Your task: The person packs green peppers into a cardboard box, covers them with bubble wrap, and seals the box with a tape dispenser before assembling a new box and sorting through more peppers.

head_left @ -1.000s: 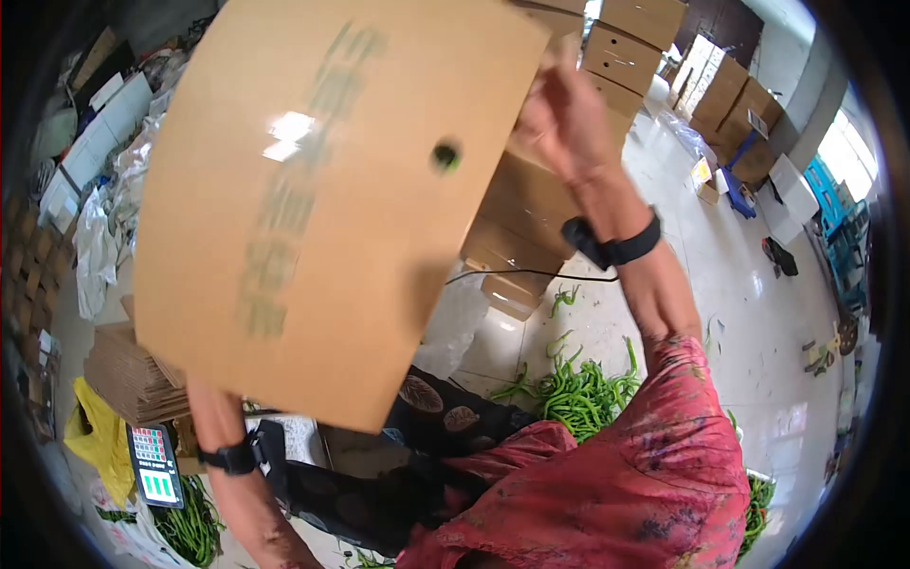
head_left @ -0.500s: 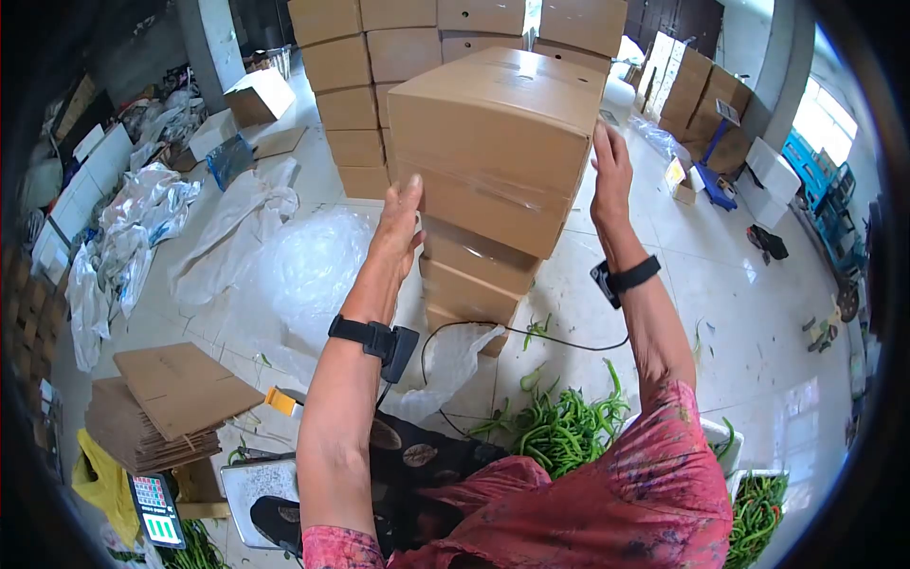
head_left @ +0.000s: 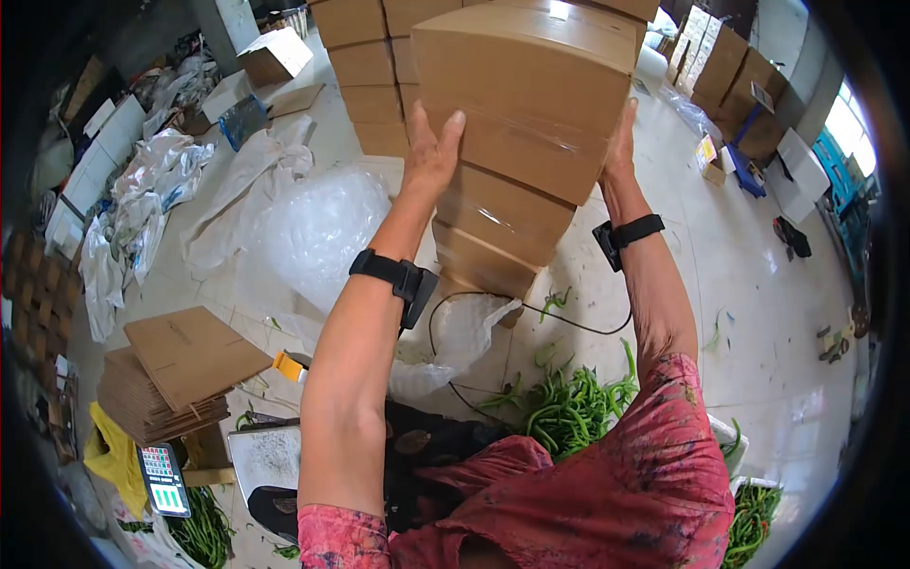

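A taped brown cardboard box (head_left: 526,100) sits at the top of a short stack in front of me. My left hand (head_left: 432,150) presses its left side, thumb across the front face and fingers along the edge. My right hand (head_left: 619,142) lies along the box's right side, its fingers partly hidden behind the edge. The box is held between both hands. Beneath it stand more taped cartons (head_left: 502,216), slightly offset from each other. Each wrist wears a black strap (head_left: 379,268) with a small device.
Taller carton stacks (head_left: 358,66) stand behind. Left are a bundle of clear plastic (head_left: 322,228) and flattened cardboard (head_left: 194,356). Green peppers (head_left: 580,403) lie in a heap near my knees. A black cable (head_left: 592,330) loops past the stack's base. A scale display (head_left: 165,479) is lower left.
My view has tilted downward. Both hands have come closer in against the sides of the top box, which now sits more squarely over the cartons below.
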Action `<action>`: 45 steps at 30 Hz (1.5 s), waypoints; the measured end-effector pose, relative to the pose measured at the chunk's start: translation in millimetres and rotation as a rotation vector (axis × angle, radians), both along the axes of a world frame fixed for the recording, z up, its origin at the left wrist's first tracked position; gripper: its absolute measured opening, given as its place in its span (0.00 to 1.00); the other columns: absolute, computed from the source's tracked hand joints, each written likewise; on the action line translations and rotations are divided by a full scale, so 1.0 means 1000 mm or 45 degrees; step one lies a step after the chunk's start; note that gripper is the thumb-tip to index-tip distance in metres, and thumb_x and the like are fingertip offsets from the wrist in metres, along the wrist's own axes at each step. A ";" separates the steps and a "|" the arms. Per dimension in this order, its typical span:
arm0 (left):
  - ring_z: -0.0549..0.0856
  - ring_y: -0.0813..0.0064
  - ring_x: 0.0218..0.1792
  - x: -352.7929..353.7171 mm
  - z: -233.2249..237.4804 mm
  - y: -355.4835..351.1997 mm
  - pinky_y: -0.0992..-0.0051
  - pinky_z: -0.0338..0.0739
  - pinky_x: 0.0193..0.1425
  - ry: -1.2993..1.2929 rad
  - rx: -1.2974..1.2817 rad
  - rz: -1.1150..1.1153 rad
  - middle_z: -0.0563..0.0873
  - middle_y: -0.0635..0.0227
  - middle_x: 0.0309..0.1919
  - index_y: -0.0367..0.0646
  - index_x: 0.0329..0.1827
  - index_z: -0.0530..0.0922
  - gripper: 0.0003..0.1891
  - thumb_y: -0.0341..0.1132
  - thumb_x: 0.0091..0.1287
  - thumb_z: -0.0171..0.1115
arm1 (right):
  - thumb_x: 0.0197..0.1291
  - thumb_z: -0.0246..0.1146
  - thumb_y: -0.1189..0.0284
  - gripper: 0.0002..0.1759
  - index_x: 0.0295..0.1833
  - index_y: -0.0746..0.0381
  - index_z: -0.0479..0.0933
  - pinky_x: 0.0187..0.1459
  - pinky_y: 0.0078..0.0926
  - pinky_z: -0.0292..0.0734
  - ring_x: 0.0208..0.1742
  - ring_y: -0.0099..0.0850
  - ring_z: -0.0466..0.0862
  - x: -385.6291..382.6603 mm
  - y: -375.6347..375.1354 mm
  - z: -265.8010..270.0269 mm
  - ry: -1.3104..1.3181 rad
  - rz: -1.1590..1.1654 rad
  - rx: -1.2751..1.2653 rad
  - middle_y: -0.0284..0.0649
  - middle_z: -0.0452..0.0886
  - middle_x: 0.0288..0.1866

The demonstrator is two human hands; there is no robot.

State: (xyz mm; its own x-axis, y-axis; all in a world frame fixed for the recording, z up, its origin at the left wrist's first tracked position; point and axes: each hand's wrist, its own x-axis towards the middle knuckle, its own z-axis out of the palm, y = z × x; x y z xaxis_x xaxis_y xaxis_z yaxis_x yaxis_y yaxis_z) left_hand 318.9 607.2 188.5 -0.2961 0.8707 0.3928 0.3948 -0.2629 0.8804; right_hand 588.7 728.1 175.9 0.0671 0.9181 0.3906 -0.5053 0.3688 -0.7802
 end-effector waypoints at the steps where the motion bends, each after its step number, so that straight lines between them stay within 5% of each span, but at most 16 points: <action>1: 0.67 0.48 0.72 -0.001 -0.006 0.002 0.62 0.60 0.75 -0.058 -0.025 -0.016 0.66 0.45 0.72 0.37 0.78 0.51 0.48 0.61 0.66 0.57 | 0.76 0.39 0.44 0.34 0.65 0.62 0.68 0.60 0.30 0.73 0.57 0.31 0.76 0.003 0.003 -0.009 -0.016 -0.041 0.012 0.42 0.76 0.58; 9: 0.69 0.47 0.71 -0.003 -0.007 -0.001 0.62 0.61 0.74 0.137 -0.154 0.247 0.68 0.42 0.70 0.37 0.78 0.51 0.46 0.62 0.68 0.53 | 0.76 0.39 0.47 0.31 0.65 0.61 0.68 0.61 0.32 0.75 0.59 0.34 0.77 -0.007 -0.005 -0.009 0.104 -0.030 -0.059 0.42 0.76 0.58; 12: 0.69 0.45 0.70 -0.012 -0.032 -0.026 0.60 0.61 0.74 0.148 -0.162 0.069 0.70 0.39 0.68 0.37 0.79 0.50 0.47 0.61 0.68 0.55 | 0.77 0.40 0.49 0.29 0.65 0.61 0.69 0.58 0.31 0.76 0.57 0.31 0.78 -0.005 -0.006 -0.025 -0.042 -0.248 -0.112 0.41 0.77 0.58; 15: 0.80 0.51 0.60 -0.042 -0.078 -0.067 0.62 0.73 0.65 -0.102 -0.338 0.041 0.81 0.44 0.58 0.37 0.73 0.63 0.41 0.59 0.66 0.59 | 0.76 0.46 0.52 0.27 0.64 0.63 0.71 0.56 0.30 0.76 0.54 0.29 0.79 0.012 -0.015 -0.069 -0.371 -0.216 0.113 0.39 0.78 0.59; 17: 0.84 0.74 0.45 -0.073 -0.086 -0.117 0.76 0.79 0.48 -0.388 -0.669 -0.450 0.84 0.61 0.50 0.41 0.66 0.73 0.29 0.53 0.70 0.59 | 0.73 0.52 0.57 0.24 0.64 0.64 0.70 0.56 0.33 0.74 0.56 0.28 0.78 0.034 -0.021 -0.104 -0.533 -0.202 -0.049 0.37 0.78 0.57; 18: 0.83 0.81 0.41 -0.088 -0.081 -0.150 0.81 0.78 0.44 -0.357 -0.697 -0.436 0.83 0.67 0.45 0.42 0.57 0.78 0.22 0.49 0.71 0.60 | 0.73 0.54 0.56 0.22 0.58 0.64 0.73 0.55 0.30 0.73 0.57 0.28 0.77 -0.011 -0.101 -0.072 -0.518 -0.434 -0.125 0.37 0.79 0.53; 21: 0.84 0.78 0.42 -0.160 -0.090 -0.226 0.79 0.79 0.45 -0.430 -0.705 -0.353 0.84 0.64 0.47 0.42 0.60 0.77 0.23 0.49 0.70 0.60 | 0.72 0.58 0.61 0.17 0.53 0.65 0.72 0.52 0.25 0.69 0.47 0.26 0.71 -0.018 -0.207 -0.136 -1.017 -0.289 -0.076 0.35 0.72 0.44; 24: 0.85 0.73 0.44 -0.230 -0.102 -0.321 0.74 0.80 0.46 -0.393 -0.640 0.090 0.85 0.62 0.49 0.41 0.65 0.75 0.27 0.50 0.68 0.61 | 0.71 0.58 0.67 0.13 0.52 0.66 0.74 0.52 0.25 0.71 0.47 0.26 0.74 -0.085 -0.301 -0.159 -1.148 -0.162 0.058 0.36 0.77 0.45; 25: 0.85 0.72 0.45 -0.256 -0.111 -0.349 0.73 0.80 0.46 -0.092 -0.715 0.268 0.85 0.61 0.49 0.40 0.65 0.75 0.29 0.49 0.67 0.62 | 0.70 0.58 0.69 0.12 0.51 0.66 0.74 0.51 0.24 0.72 0.46 0.26 0.76 -0.100 -0.311 -0.162 -1.241 -0.037 0.084 0.36 0.77 0.44; 27: 0.85 0.73 0.44 -0.307 -0.164 -0.411 0.73 0.80 0.47 0.049 -0.734 0.642 0.86 0.61 0.45 0.38 0.62 0.77 0.26 0.48 0.67 0.62 | 0.68 0.60 0.73 0.08 0.49 0.64 0.76 0.42 0.23 0.75 0.40 0.24 0.78 -0.152 -0.326 -0.163 -1.122 0.540 -0.096 0.35 0.78 0.42; 29: 0.86 0.69 0.44 -0.330 -0.175 -0.464 0.70 0.80 0.49 0.028 -0.791 0.823 0.87 0.59 0.43 0.38 0.60 0.78 0.25 0.45 0.66 0.63 | 0.67 0.61 0.75 0.06 0.47 0.65 0.77 0.37 0.20 0.76 0.35 0.21 0.79 -0.220 -0.342 -0.154 -1.193 0.803 0.087 0.34 0.80 0.36; 31: 0.87 0.56 0.47 -0.358 -0.197 -0.504 0.62 0.79 0.53 0.125 -0.669 1.298 0.88 0.53 0.43 0.38 0.55 0.80 0.22 0.40 0.59 0.66 | 0.67 0.61 0.75 0.06 0.46 0.65 0.78 0.37 0.21 0.76 0.35 0.22 0.82 -0.287 -0.363 -0.138 -1.174 1.148 0.115 0.36 0.81 0.35; 33: 0.86 0.55 0.46 -0.381 -0.204 -0.528 0.60 0.79 0.52 0.181 -0.668 1.420 0.88 0.53 0.41 0.39 0.54 0.81 0.21 0.39 0.59 0.66 | 0.66 0.62 0.71 0.10 0.48 0.65 0.79 0.37 0.23 0.78 0.36 0.25 0.84 -0.347 -0.379 -0.136 -1.393 1.261 0.306 0.38 0.83 0.38; 35: 0.86 0.55 0.45 -0.405 -0.211 -0.546 0.59 0.79 0.51 0.248 -0.679 1.532 0.88 0.54 0.39 0.39 0.54 0.81 0.21 0.38 0.58 0.66 | 0.66 0.61 0.67 0.13 0.48 0.65 0.79 0.37 0.24 0.78 0.37 0.26 0.84 -0.402 -0.388 -0.152 -1.302 1.613 0.046 0.38 0.84 0.39; 45: 0.82 0.44 0.42 -0.486 -0.246 -0.502 0.52 0.76 0.46 0.416 -0.522 1.826 0.81 0.45 0.37 0.36 0.53 0.77 0.21 0.31 0.57 0.67 | 0.66 0.62 0.64 0.13 0.44 0.65 0.79 0.35 0.22 0.79 0.35 0.22 0.83 -0.548 -0.444 -0.247 -1.412 1.870 -0.105 0.34 0.82 0.34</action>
State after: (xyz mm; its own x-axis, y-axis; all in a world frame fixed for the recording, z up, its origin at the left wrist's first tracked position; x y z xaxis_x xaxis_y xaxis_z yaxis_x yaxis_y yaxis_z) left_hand -166.8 105.7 -57.2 -0.9088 -0.0045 0.4172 0.2817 0.7311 0.6214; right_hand 41.1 284.5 -70.8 -0.9358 0.0088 -0.3524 0.3513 0.1062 -0.9302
